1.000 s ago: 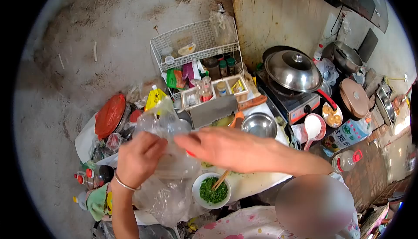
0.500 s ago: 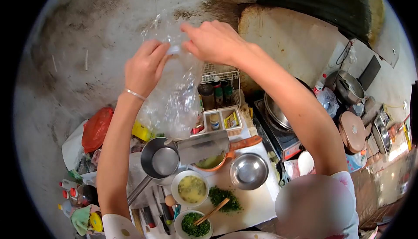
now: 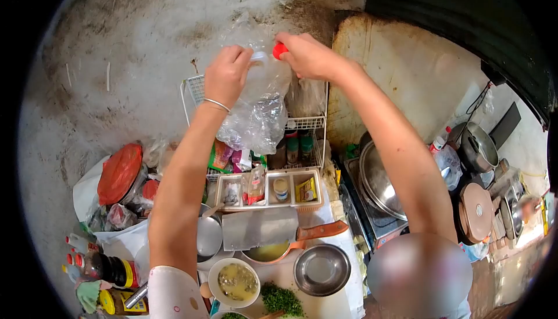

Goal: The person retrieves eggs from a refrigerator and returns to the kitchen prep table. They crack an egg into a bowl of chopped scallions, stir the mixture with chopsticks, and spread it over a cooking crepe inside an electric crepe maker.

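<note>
My left hand (image 3: 225, 76) is raised before the wall, its fingers closed on a white curved plastic piece (image 3: 258, 57), like a handle, at the top of crinkled clear plastic (image 3: 256, 118). Whether this plastic is a bag or a soft jug I cannot tell. To the right, my right hand (image 3: 308, 57) is closed around a red cap (image 3: 280, 50), held apart from the white piece. Below stand a cleaver (image 3: 260, 230) lying over an orange-rimmed pan (image 3: 270, 255), a bowl of yellow egg mixture (image 3: 234, 281) and a metal bowl (image 3: 322, 269).
Behind the plastic is a white wire rack (image 3: 308, 122) with jars. A divided seasoning box (image 3: 238, 207) sits in front of it. A lidded pot (image 3: 381, 179) is on the stove at right. Chopped greens (image 3: 282, 300) lie on the board; sauce bottles (image 3: 96, 265) stand at left.
The red cap now shows in my right hand. My left hand has moved right with the plastic, and the hands are a little farther apart. The view has shifted, showing more of the rack.
</note>
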`<state>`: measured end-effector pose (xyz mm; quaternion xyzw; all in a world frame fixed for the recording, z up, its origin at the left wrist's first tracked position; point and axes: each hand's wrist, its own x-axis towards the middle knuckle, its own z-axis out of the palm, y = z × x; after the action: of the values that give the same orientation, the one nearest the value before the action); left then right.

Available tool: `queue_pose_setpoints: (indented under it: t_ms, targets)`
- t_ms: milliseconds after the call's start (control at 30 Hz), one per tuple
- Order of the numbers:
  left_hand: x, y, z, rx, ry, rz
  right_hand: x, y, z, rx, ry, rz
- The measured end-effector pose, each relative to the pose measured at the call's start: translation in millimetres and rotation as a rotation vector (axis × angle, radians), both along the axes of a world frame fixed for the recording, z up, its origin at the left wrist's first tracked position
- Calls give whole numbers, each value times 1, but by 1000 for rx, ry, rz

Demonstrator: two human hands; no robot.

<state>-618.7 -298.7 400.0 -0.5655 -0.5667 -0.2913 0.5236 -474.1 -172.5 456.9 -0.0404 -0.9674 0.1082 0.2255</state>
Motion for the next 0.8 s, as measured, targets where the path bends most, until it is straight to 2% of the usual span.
queue_pose_setpoints:
  t_ms: [167,267,500,567,633,700,733,800]
  targets:
    - [-5,16,-17,-47,-83,15,-16,13,-24,152,79,-107]
    - [-10,17,-35,-104,-176,59,-24,11,-39,225,17,-159]
    - [-22,22,-60,-115,-317,49,-55,16,-65,258,-11,-174]
    - [-24,22,-52,-268,-453,84,-59,14,-58,348,-84,-250]
    - [-24,19,-45,-312,-524,83,-53,10,-52,282,-35,-213]
    - [-20,11,-44,-351,-603,79,-49,5,-48,20,-26,-379]
    - [-17,5,-43,-306,-556,101,-44,3,-46,23,-27,-373]
    - [-15,-7,-43,-249,-505,122,-25,0,-41,-569,92,-218]
